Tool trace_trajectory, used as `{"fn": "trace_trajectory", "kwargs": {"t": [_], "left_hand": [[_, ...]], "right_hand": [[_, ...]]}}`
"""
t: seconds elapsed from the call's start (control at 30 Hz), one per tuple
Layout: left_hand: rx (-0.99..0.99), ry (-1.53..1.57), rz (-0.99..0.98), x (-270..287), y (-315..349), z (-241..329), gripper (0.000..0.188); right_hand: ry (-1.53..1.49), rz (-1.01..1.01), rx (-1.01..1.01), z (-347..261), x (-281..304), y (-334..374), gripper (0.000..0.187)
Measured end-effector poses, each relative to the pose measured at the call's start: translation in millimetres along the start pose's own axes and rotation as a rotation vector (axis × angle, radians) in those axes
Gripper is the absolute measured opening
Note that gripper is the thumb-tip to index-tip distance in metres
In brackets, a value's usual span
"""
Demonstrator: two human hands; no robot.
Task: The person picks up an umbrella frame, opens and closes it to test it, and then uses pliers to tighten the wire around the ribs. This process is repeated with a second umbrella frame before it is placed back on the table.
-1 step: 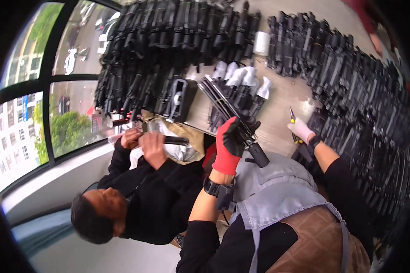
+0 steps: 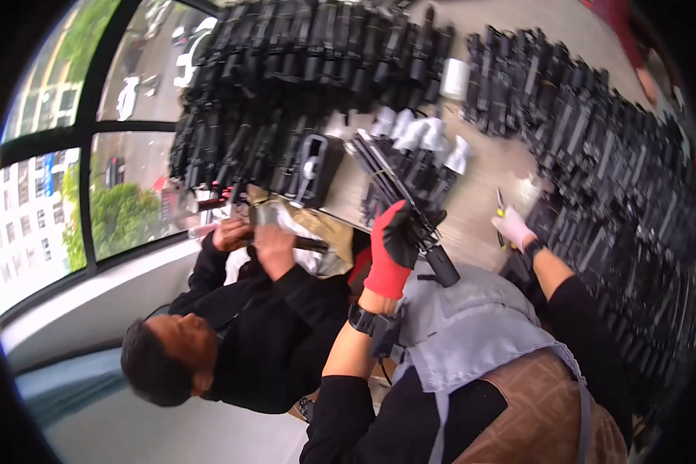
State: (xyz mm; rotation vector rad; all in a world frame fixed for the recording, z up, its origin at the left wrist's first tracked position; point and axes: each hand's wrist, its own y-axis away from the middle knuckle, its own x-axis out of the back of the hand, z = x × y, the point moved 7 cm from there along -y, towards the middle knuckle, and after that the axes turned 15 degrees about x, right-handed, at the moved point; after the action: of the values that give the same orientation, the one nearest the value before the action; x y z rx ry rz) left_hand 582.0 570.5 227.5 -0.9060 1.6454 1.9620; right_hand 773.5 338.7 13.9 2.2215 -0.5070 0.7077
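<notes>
My left hand (image 2: 389, 255), in a red glove with a black palm, is closed round a folded black stand (image 2: 390, 176). It looks like a tripod, with slim silver-edged legs slanting up to the left and a thick black cylinder at the lower end. Off to the right, my right hand (image 2: 515, 229) wears a pale glove and grips yellow-handled pliers (image 2: 500, 199), their pointed tip upward. The pliers are apart from the stand. Just beyond my left hand lie several similar black pieces with white wrappings (image 2: 421, 133) on their ends.
Dense rows of black folded stands (image 2: 286, 46) cover the far left, and another large pile (image 2: 595, 155) fills the right. A white cylinder (image 2: 455, 79) and a black open box (image 2: 317, 172) stand between. At left, a co-worker's hands (image 2: 274, 247) hold a dark tube beside a window (image 2: 93, 135).
The scene sits slightly farther right in the picture. The co-worker's hands have shifted a little with the tube. Both of my hands keep their holds.
</notes>
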Motion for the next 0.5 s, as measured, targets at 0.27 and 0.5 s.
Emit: {"fn": "trace_trajectory", "kwargs": {"t": [0.27, 0.5], "left_hand": [[-0.318, -1.646, 0.619, 48, -3, 231, 0.046], [-0.443, -2.055, 1.120, 111, -3, 401, 0.060]], "right_hand": [[0.170, -0.021, 0.234, -31, 33, 0, 0.038], [0.072, 0.133, 0.416, -72, 114, 41, 0.020]]}}
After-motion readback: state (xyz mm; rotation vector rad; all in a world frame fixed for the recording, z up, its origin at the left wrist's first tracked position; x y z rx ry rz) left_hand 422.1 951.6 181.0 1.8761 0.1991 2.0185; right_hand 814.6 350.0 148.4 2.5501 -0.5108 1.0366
